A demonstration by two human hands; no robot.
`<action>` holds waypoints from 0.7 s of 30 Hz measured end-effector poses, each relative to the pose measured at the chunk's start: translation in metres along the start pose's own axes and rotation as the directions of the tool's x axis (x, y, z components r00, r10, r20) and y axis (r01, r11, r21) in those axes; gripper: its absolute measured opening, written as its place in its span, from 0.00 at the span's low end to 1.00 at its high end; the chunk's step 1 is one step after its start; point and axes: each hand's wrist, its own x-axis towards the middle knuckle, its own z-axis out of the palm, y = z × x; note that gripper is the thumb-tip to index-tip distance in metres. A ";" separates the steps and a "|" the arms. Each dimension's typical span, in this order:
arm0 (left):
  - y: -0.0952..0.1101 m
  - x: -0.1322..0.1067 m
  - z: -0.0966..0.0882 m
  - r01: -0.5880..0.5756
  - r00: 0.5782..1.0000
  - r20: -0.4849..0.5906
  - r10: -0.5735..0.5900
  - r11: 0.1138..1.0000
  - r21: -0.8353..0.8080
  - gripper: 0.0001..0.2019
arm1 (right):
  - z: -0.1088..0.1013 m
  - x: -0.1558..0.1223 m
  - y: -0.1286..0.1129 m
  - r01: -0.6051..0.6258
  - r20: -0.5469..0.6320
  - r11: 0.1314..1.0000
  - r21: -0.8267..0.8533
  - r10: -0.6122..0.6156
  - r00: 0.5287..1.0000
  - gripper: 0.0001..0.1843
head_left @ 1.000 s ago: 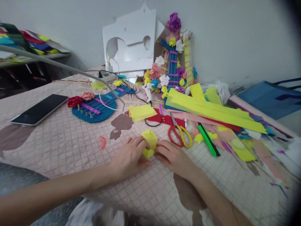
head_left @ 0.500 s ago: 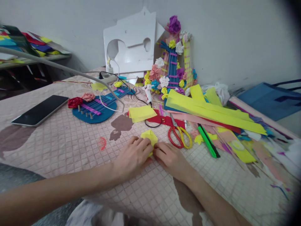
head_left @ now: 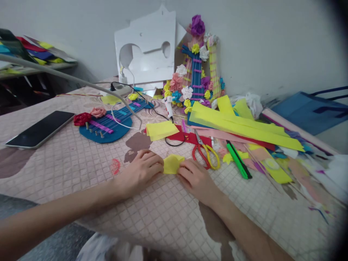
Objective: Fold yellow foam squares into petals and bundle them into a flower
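Observation:
A small piece of yellow crepe paper [head_left: 172,164] lies low over the quilted cloth between my hands. My left hand [head_left: 146,166] pinches its left edge, fingers closed together. At the opposite edge, my right hand [head_left: 191,175] has its fingers bent around the paper's corner. Just beyond sits a folded yellow paper sheet [head_left: 162,130], partly over a red strip [head_left: 178,135] with a black hair tie [head_left: 175,140]. Scissors [head_left: 206,150] with one red and one yellow handle lie close to my right hand, and a green utility knife [head_left: 239,160] is farther right.
A blue paper guitar [head_left: 114,127] with paper roses lies at left, near a tablet [head_left: 40,128]. A white glue gun [head_left: 169,108] stands before flower-covered guitars [head_left: 197,76]. Yellow paper strips [head_left: 244,125] and scraps cover the right side. A pale cable [head_left: 81,81] crosses the left.
My left hand has moved left, away from my right hand. The yellow paper between them now shows more of its surface, spread wider. The view has shifted slightly.

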 end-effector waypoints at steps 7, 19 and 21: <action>0.011 0.001 0.004 -0.026 1.000 -0.010 0.028 0.986 0.167 0.06 | 0.006 0.000 -0.012 -0.027 0.066 1.000 -0.012 0.028 0.997 0.06; -0.003 -0.005 -0.002 0.139 0.990 0.004 -0.140 0.981 -0.132 0.06 | -0.006 -0.004 0.008 -0.090 0.016 0.990 0.112 0.089 0.996 0.10; -0.006 -0.007 -0.002 0.130 0.991 0.011 -0.130 0.980 -0.148 0.06 | -0.005 -0.004 0.008 -0.046 0.020 0.993 0.112 0.044 0.999 0.07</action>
